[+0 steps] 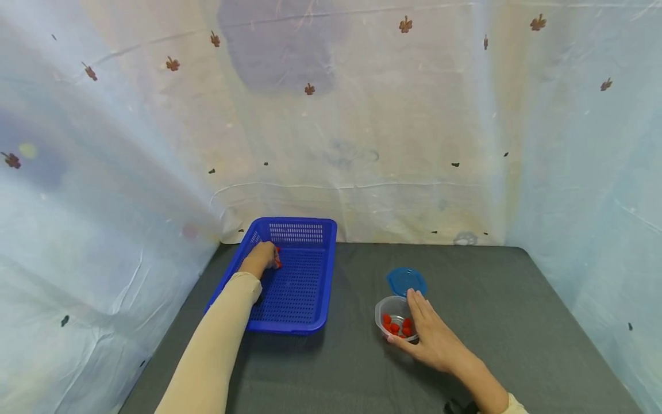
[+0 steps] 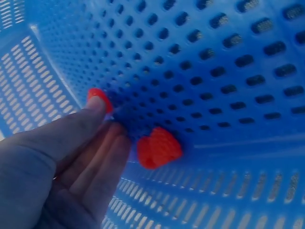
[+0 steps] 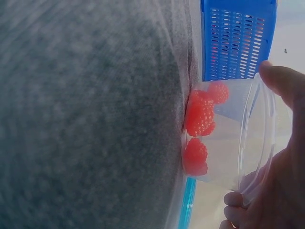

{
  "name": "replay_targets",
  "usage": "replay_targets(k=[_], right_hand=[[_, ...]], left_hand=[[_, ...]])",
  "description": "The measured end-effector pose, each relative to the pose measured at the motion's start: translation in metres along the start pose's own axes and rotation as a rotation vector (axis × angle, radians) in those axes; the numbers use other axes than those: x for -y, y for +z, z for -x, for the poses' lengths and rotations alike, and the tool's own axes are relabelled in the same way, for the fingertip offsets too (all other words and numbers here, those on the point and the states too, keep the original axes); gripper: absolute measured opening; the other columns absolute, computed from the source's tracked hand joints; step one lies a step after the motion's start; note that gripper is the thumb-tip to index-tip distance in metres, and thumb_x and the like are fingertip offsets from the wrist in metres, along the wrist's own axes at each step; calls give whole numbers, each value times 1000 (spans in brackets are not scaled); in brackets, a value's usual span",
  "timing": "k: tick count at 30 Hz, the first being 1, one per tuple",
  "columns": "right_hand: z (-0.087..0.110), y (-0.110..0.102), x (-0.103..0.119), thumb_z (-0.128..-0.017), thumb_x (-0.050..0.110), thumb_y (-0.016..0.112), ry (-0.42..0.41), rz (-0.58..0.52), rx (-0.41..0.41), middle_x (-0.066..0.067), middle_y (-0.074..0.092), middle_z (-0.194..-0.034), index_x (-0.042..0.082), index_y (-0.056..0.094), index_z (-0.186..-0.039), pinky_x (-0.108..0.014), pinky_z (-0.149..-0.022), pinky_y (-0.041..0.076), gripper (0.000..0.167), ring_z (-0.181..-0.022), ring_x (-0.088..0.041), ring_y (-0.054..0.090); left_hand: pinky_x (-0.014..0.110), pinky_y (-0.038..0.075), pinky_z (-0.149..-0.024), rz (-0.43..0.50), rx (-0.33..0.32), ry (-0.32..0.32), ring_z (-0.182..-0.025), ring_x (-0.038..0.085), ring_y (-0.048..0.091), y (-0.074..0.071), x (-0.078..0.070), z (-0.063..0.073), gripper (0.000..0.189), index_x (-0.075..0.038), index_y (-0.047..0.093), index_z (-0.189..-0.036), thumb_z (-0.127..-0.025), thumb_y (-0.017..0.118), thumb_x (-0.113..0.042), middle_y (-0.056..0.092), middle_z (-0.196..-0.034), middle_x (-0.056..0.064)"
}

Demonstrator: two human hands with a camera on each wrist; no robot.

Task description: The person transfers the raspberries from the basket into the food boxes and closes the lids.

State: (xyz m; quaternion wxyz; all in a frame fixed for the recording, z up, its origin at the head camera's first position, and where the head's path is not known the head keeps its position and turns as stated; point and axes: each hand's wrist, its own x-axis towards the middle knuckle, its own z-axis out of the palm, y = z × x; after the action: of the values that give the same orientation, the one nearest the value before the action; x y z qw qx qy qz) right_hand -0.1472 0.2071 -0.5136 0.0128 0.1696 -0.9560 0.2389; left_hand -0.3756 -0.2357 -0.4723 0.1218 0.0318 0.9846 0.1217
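Inside the blue basket [image 1: 292, 282], my left hand [image 1: 262, 257] pinches a red raspberry [image 2: 107, 103] at its thumb tip, though the fingers partly hide it. Close to those fingers, on the basket's perforated inside, lies another raspberry [image 2: 159, 148]. My right hand [image 1: 435, 339] holds the clear plastic container [image 1: 383, 313] by its rim, with the thumb on one side and the fingers on the other. Several red raspberries [image 3: 200, 114] lie in the bottom of this container, which stands upright on the table.
A blue lid [image 1: 406, 280] lies just behind the container. Dark grey cloth covers the table [image 1: 465, 276]. A patterned plastic sheet [image 1: 362, 126] hangs at the back and along both sides.
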Motion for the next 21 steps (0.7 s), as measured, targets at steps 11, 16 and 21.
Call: replay_targets(k=[11, 16, 21], right_hand=[[-2, 1, 0, -94, 80, 59, -3, 9, 14, -24, 19, -176, -5, 22, -168, -62, -126, 26, 119, -162, -44, 20], [-1, 1, 1, -94, 80, 60, -5, 10, 10, -24, 20, -176, -6, 22, -167, -62, -126, 25, 118, -162, -44, 21], [-1, 1, 1, -94, 79, 60, -1, 10, 9, -24, 19, -176, -5, 22, -168, -62, -126, 24, 118, -162, -43, 20]], left_hand=[[40, 54, -81, 107, 84, 70, -85, 21, 61, -13, -5, 25, 6, -6, 75, -96, -98, 79, -9, 70, -94, 4], [42, 55, -85, 152, 55, 171, -92, 23, 64, -19, -14, 33, 5, -5, 77, -103, -99, 75, -8, 74, -103, 8], [41, 55, -83, 182, 25, 255, -88, 22, 64, -24, -28, 40, 7, -5, 75, -105, -100, 74, -8, 73, -99, 9]])
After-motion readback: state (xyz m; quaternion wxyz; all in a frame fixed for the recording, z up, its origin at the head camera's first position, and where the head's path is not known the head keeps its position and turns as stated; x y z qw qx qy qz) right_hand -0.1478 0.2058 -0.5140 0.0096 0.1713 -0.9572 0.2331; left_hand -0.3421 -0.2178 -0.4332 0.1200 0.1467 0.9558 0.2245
